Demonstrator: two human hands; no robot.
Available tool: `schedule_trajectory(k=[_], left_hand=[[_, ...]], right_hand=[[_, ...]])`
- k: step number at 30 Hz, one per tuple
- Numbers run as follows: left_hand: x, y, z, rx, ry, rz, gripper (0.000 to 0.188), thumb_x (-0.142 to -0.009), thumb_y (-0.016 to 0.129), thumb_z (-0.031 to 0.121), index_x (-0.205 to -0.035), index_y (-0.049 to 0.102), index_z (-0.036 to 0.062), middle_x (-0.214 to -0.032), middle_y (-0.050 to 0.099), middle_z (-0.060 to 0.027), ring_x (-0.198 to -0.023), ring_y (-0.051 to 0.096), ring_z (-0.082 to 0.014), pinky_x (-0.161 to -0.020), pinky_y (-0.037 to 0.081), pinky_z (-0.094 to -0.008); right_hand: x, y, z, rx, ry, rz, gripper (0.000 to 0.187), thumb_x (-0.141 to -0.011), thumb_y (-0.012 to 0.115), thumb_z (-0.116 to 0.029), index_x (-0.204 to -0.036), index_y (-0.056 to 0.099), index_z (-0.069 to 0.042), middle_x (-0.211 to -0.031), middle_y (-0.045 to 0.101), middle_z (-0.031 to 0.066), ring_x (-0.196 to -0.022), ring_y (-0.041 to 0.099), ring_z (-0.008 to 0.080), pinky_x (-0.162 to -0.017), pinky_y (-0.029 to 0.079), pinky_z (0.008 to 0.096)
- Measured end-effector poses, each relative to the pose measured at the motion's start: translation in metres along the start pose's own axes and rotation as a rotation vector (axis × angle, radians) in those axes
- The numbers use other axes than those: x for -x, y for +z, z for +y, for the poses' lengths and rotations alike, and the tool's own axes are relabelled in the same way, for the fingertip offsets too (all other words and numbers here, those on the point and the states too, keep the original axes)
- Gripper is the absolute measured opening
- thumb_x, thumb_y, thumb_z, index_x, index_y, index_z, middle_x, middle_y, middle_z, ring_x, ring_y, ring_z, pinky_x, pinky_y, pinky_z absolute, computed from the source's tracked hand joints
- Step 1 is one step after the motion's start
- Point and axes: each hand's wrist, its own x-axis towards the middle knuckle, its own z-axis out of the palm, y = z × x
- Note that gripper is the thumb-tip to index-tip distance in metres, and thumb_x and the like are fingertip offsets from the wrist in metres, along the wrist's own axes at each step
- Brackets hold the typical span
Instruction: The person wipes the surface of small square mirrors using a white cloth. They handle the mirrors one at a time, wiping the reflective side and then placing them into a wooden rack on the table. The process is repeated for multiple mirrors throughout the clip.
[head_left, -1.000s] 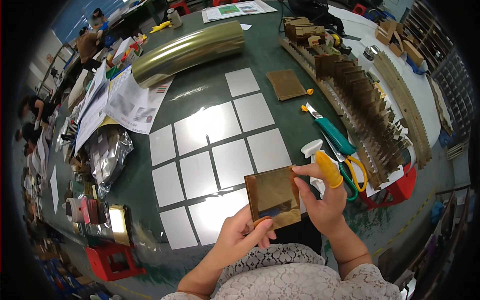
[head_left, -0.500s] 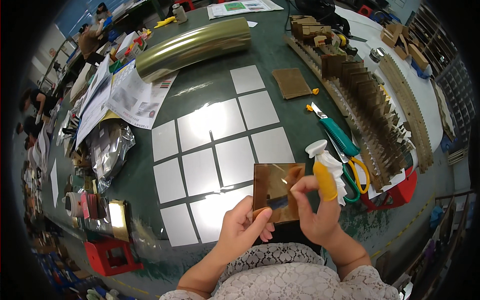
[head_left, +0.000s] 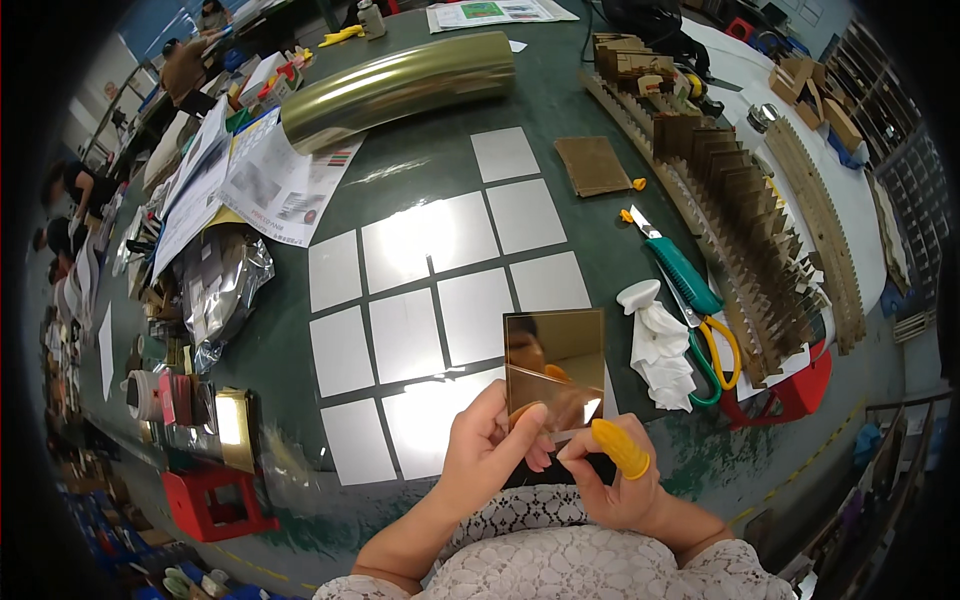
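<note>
My left hand (head_left: pixel 490 440) grips a shiny amber mirror-like square plate (head_left: pixel 575 345) by its lower left edge, thumb on the front. The plate stands tilted up above the table's near edge, and reflections cross its face. Just below its lower right part is my right hand (head_left: pixel 618 488), thumb and fingertips pinched together; whatever is between them is too small to make out. A yellow finger cot (head_left: pixel 622 450) covers one finger of that hand. Pale grey square sheets (head_left: pixel 400 335) lie in rows on the green table (head_left: pixel 400 180) beyond my hands.
To the right lie crumpled white tissue (head_left: pixel 660 350), a green-handled utility knife (head_left: pixel 680 270), scissors (head_left: pixel 722 350) and a toothed rack (head_left: pixel 715 215) of upright brown plates. A brown square stack (head_left: pixel 593 165) sits nearby. Farther off are a gold film roll (head_left: pixel 400 90) and papers (head_left: pixel 285 190).
My right hand has moved down and left, from the plate's right edge to below its lower part. The plate has risen slightly and its reflections differ. My left hand keeps its grip.
</note>
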Motion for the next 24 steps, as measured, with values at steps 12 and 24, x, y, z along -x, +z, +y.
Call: schedule_trajectory(k=[12, 24], left_hand=[[-0.001, -0.008, -0.014, 0.166, 0.011, -0.09, 0.024, -0.099, 0.055, 0.015, -0.116, 0.055, -0.0016, -0.085, 0.065, -0.0045, -0.068, 0.06, -0.0091, -0.064, 0.05, -0.0235], [-0.002, -0.004, -0.02, 0.461, -0.074, -0.05, 0.055, -0.098, 0.04, 0.026, -0.146, 0.026, 0.0019, -0.139, 0.044, -0.0199, -0.124, 0.051, -0.0274, -0.103, 0.043, -0.0408]], right_hand=[[0.002, 0.001, -0.009, -0.057, -0.055, -0.06, 0.021, -0.079, 0.072, -0.001, -0.098, 0.064, -0.004, -0.09, 0.064, 0.0048, -0.079, 0.06, 0.0233, -0.068, 0.045, 0.0337], [0.004, 0.003, -0.008, -0.352, 0.089, -0.056, 0.036, -0.082, 0.068, 0.002, -0.116, 0.056, -0.001, -0.087, 0.062, 0.006, -0.077, 0.059, 0.0189, -0.072, 0.046, 0.0327]])
